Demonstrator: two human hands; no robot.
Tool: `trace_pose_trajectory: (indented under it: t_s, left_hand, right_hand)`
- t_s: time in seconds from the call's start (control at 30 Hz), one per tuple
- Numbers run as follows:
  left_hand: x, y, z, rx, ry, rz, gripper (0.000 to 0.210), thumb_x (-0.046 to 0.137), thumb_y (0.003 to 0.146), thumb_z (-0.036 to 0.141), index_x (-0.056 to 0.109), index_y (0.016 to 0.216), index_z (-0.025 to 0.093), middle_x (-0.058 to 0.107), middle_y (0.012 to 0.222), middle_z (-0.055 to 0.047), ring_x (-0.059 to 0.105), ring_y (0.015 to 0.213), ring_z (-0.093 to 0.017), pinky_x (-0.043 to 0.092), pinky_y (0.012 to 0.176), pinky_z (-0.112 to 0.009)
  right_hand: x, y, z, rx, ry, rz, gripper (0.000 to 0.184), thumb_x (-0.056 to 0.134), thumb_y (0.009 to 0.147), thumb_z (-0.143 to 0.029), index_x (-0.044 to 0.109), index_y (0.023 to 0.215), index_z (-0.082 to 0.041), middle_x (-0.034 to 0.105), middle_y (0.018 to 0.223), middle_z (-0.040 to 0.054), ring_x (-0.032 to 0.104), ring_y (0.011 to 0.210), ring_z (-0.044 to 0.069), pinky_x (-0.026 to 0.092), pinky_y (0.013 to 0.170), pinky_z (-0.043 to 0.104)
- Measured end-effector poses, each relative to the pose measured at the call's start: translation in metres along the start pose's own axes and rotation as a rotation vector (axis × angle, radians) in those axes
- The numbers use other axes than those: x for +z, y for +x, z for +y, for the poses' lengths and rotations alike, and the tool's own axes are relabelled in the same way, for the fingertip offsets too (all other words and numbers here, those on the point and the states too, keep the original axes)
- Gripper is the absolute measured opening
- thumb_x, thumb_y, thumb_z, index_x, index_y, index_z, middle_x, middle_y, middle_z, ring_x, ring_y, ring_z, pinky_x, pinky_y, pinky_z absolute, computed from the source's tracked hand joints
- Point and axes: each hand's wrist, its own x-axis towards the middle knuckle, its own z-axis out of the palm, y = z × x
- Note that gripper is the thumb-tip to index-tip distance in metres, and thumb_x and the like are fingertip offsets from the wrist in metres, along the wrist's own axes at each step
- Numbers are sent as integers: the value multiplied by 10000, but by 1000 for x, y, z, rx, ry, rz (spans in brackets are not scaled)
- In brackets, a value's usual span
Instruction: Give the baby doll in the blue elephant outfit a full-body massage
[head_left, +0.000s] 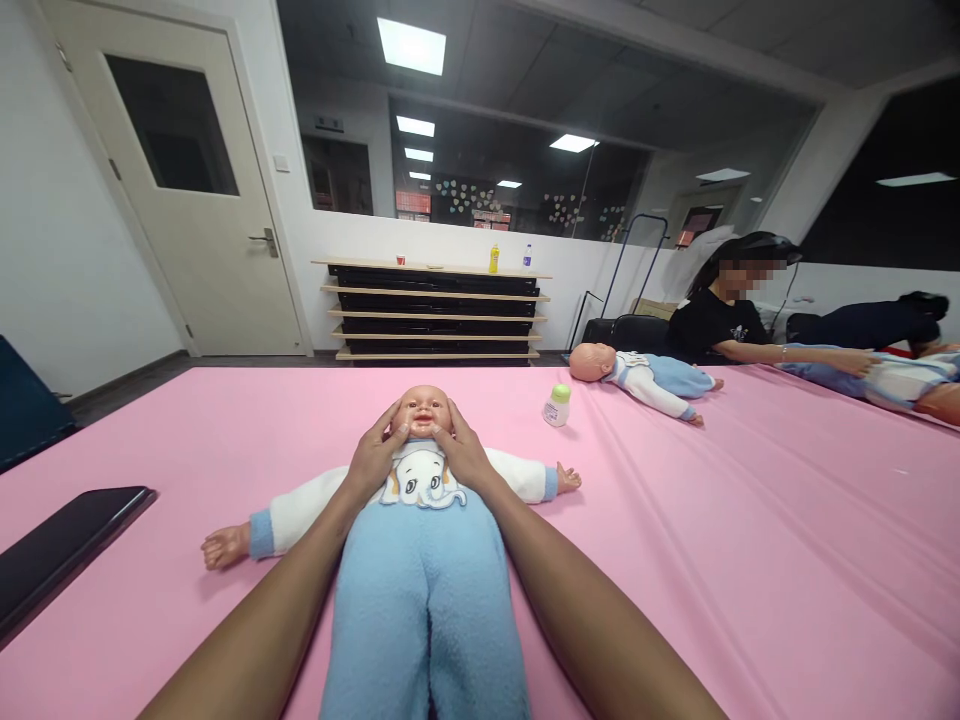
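A baby doll (427,560) in a blue and white outfit with an elephant on the chest lies face up, its arms spread wide. My left hand (376,452) cups one side of its head, the thumb resting on the cheek near the mouth. On the other side my right hand (463,450) does the same, fingers along the head and thumb at the cheek. Both hands are closed around the doll's face from the two sides. A small white bottle with a green cap (557,406) stands beyond the doll's outstretched arm.
A pink sheet (735,560) covers the table. At left lies a flat black object (67,550). Another baby doll (637,380) lies at the far right edge, near a person in black (727,320) handling a further doll (885,375). Stacked boards (435,310) stand against the wall.
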Motion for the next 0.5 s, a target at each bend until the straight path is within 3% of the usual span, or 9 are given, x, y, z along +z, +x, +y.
trace_pose_trajectory:
  t_s: [0.07,0.2,0.37,0.5]
  left_hand:
    - [0,0,-1,-2,17,13,668,617,855,527,497,1441,230,515,1471,-82,498,1332,-275,396,1117,-400]
    - [0,-2,2,-20,29,-59,858,751,758,480,387,1507,274,525,1459,-89,599,1209,-281,485,1027,-411]
    - [0,-1,5,-7,-33,8,641,619,859,502,515,1426,221,526,1460,-75,487,1341,-271,396,1117,-392]
    - [1,-3,8,-31,15,-55,826,735,771,476,406,1498,261,527,1457,-91,583,1232,-288,486,1026,-405]
  right_hand:
    - [0,-1,-2,-13,14,-5,722,573,887,-501,327,1532,-288,428,1524,9,357,1436,251,271,1200,426]
    - [0,-1,-3,-8,14,-12,806,664,826,-489,326,1531,-294,456,1504,13,375,1423,267,295,1191,441]
    - [-1,-1,-5,8,1,12,701,563,890,-492,347,1522,-278,422,1527,18,357,1435,259,274,1198,445]
    - [-1,-3,-9,-9,15,-10,774,647,836,-479,344,1522,-287,457,1502,17,384,1418,263,309,1184,426]
